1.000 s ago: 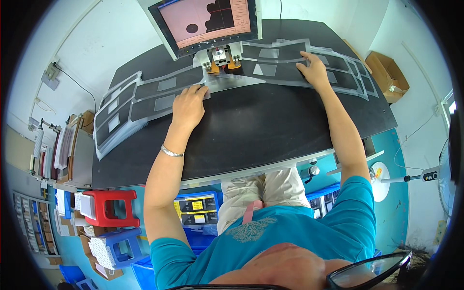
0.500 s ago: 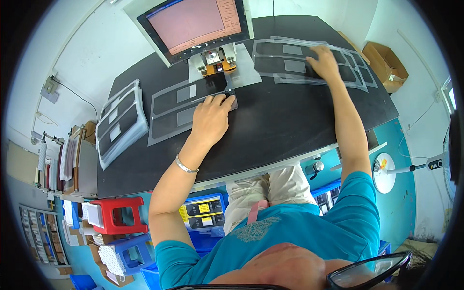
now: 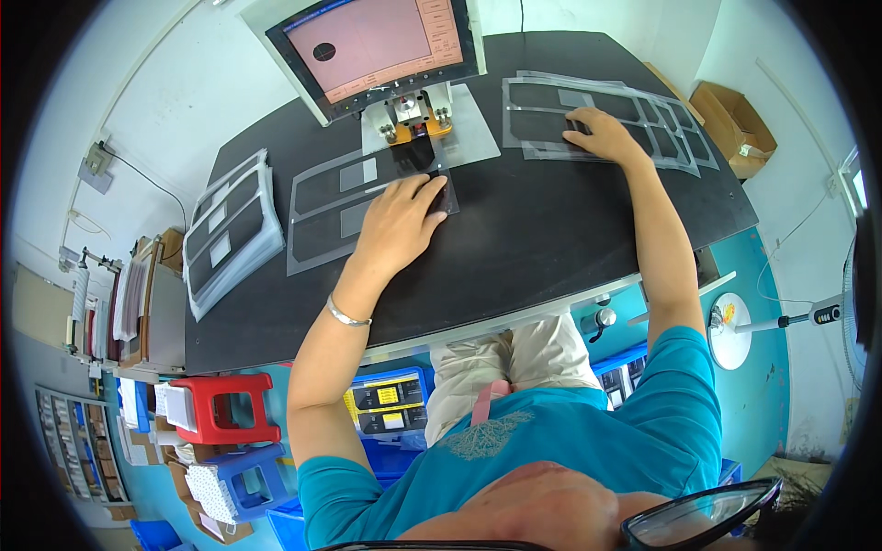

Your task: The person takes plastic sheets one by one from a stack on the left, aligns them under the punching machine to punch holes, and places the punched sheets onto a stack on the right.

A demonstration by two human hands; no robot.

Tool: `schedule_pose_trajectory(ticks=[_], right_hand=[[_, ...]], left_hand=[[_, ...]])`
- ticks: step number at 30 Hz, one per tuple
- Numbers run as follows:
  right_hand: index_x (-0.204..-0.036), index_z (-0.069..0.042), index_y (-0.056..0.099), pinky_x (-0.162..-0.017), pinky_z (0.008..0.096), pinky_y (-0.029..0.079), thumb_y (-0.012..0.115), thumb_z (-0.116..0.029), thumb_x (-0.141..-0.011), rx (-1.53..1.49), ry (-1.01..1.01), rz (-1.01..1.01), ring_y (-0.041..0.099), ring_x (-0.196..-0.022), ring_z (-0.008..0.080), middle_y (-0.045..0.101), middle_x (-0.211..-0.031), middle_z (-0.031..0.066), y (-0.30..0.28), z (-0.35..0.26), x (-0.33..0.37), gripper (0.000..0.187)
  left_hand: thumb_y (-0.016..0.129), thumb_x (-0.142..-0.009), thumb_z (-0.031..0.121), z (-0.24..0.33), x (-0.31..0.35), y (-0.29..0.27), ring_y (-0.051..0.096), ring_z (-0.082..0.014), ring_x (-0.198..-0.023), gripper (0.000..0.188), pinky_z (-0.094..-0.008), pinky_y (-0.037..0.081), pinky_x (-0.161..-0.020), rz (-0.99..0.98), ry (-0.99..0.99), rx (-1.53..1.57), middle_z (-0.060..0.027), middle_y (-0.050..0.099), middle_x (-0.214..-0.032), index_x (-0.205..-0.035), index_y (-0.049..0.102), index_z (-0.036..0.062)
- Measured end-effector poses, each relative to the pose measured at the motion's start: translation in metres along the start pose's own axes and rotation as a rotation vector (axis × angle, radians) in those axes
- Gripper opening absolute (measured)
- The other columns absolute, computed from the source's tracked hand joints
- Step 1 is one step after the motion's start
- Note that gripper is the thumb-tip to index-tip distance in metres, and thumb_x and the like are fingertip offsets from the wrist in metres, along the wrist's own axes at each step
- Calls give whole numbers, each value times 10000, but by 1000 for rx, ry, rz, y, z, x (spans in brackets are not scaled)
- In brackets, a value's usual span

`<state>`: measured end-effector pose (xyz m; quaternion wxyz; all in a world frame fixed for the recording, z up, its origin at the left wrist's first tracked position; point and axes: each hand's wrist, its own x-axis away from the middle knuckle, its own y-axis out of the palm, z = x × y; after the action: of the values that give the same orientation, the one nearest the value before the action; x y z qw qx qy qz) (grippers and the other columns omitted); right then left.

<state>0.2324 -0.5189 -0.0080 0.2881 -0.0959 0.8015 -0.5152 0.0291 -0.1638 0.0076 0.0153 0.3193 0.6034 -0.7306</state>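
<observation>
My left hand rests on a clear plastic sheet with dark panels, its fingers and thumb apart near the sheet's right end. The far edge of that sheet lies under the head of a bench machine with an orange-yellow base. On the right side of the table, my right hand lies with spread fingers on top of a loose pile of similar sheets. Each visible panel has a paler rectangular window. Whatever is under my palms is hidden.
A screen above the machine shows a dark round spot on pink. A thick stack of sheets sits at the left of the black table. Beyond the right edge is a cardboard box; a red stool stands lower left.
My left hand and its sheet have shifted slightly; its fingers have spread. The right hand has moved left and nearer, and the pile's top sheet right. A dark spot has appeared on the screen.
</observation>
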Motion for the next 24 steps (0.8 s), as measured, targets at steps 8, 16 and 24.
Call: schedule_pose_trajectory(ticks=[8,16,24], right_hand=[[-1218,-79,651,-968,381,463,712,-320,-854,-32,110,-75,608,-1123,298,650,-1206,137,-14,8,3,442],[-1220,-84,655,-968,380,463,713,-326,-851,-18,132,-38,603,-1124,295,642,-1224,124,-12,3,3,445],[-1217,-82,656,-955,382,464,713,-327,-852,-12,115,-34,603,-1111,298,642,-1217,124,-11,2,3,443]], left_hand=[[652,-897,202,-9,9,-24,519,-319,-1261,452,-404,450,-1021,-311,-117,149,-107,548,-1373,-1335,564,135],[567,-969,237,-25,-6,18,544,-316,-1229,360,-414,467,-1010,-103,-125,-69,-122,575,-1333,-1308,586,119],[530,-986,213,-30,-8,34,535,-322,-1244,373,-421,453,-1026,-34,-97,-123,-137,567,-1343,-1343,555,106]])
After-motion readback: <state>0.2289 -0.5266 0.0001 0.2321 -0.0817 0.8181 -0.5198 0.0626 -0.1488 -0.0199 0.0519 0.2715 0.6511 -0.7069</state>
